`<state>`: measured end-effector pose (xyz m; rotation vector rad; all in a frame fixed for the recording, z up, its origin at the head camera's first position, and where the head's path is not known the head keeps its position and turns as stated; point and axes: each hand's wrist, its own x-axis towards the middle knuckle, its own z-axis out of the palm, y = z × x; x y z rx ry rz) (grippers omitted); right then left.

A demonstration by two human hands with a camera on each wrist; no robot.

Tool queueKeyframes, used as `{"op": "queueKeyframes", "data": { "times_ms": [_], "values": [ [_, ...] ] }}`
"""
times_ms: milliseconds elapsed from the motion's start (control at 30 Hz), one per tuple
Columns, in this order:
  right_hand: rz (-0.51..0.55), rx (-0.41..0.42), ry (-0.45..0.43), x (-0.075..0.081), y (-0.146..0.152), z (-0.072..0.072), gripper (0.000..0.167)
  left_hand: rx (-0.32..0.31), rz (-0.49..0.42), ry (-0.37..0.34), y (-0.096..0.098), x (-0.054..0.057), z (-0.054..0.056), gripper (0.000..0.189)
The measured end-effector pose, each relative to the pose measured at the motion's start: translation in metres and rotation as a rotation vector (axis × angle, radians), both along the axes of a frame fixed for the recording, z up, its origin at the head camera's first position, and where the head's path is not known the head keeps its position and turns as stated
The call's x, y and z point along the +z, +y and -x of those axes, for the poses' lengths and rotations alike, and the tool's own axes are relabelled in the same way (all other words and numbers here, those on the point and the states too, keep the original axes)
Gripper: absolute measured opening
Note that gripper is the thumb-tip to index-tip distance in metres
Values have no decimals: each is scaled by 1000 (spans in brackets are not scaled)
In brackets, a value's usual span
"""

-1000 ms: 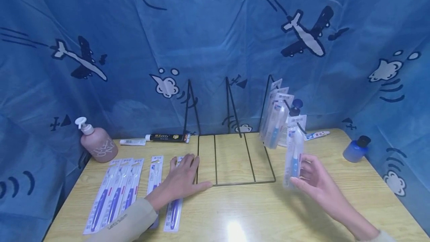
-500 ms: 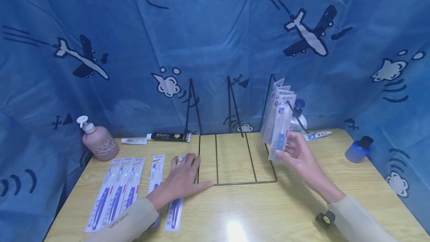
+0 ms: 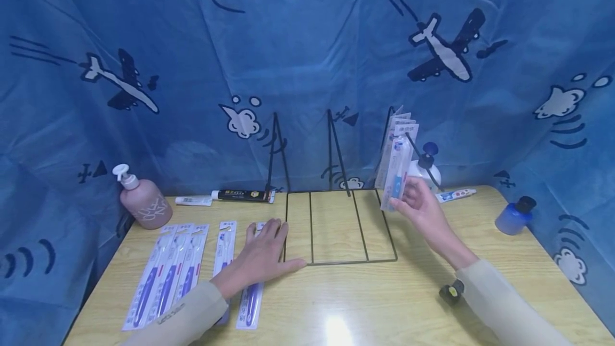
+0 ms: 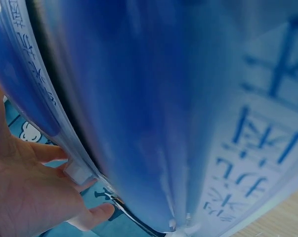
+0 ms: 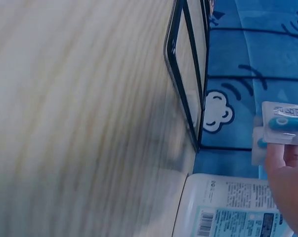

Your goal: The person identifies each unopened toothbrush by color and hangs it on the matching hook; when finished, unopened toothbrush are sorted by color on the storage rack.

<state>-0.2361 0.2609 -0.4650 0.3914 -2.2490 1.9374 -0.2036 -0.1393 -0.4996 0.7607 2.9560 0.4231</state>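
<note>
My right hand (image 3: 423, 212) holds the lower part of a packaged blue toothbrush (image 3: 397, 170) at the right arm of a black wire display rack (image 3: 353, 262). The card's top is at the hook; several similar packs hang close behind it. In the right wrist view the pack's lower end (image 5: 287, 123) shows above the fingers. My left hand (image 3: 261, 255) lies with fingers spread at the rack's left front corner, over a packaged purple toothbrush (image 3: 250, 306). A toothbrush pack (image 4: 139, 108) fills much of the left wrist view, very near the camera.
Several packaged purple toothbrushes (image 3: 168, 276) lie at left. A pink pump bottle (image 3: 146, 204), a black toothpaste tube (image 3: 240, 195) and a small white tube (image 3: 194, 201) stand or lie behind. Right of the rack are a white pump bottle (image 3: 427, 171), another tube (image 3: 456, 194) and a blue bottle (image 3: 514, 218).
My right hand has carried the blue toothbrush pack left and back, up against the packs on the right hook. My left hand has stayed in place.
</note>
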Motion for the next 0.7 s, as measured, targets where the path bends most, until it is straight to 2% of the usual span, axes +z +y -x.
{"op": "queueKeyframes", "data": {
  "times_ms": [233,367,533,633,700],
  "values": [
    [-3,-16,-41,-1,3,15,50,2,14,6,-1,0,0,110],
    [7,-30,-63,-1,3,18,49,2,18,12,-1,-1,1,110],
    [-75,-53,-9,-8,4,15,48,2,20,13,-1,-1,1,111],
    [-153,-55,52,-14,6,9,45,-1,21,16,-1,-1,1,111],
    [-194,-47,61,-17,7,2,45,-2,19,20,-1,-1,1,112]
  ]
}}
